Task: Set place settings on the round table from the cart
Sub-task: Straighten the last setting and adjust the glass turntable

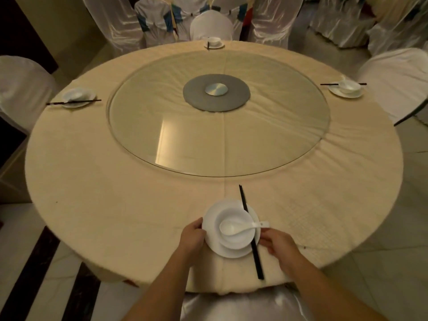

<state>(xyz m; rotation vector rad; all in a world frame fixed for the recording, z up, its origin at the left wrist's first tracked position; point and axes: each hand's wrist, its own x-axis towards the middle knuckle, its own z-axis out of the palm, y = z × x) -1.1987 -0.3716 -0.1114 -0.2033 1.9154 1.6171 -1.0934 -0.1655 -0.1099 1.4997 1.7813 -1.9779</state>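
From the head camera, the round table (92, 181) fills the view, draped in a cream cloth, with a glass turntable (218, 117) in its middle and a grey disc (216, 92) at the hub.

At the near edge sits a white plate (209, 218) with a white bowl (234, 239) on it and a white spoon (234, 228) lying in the bowl, its handle pointing right over the rim. A pair of black chopsticks (251, 232) lies across the plate's right side, running from the cloth beyond the plate to the table's near edge.

The left hand (192, 237) grips the plate's left rim, fingers curled under it and thumb on top. The right hand (278, 244) rests at the plate's right side beside the chopsticks, its fingers bent toward the rim; whether they hold the plate or only touch it cannot be told.

Three other settings stand on the cloth, each a plate, bowl and chopsticks: the left setting (77, 97), the far setting (214, 42) and the right setting (346, 88). White-covered chairs (210, 26) ring the table.
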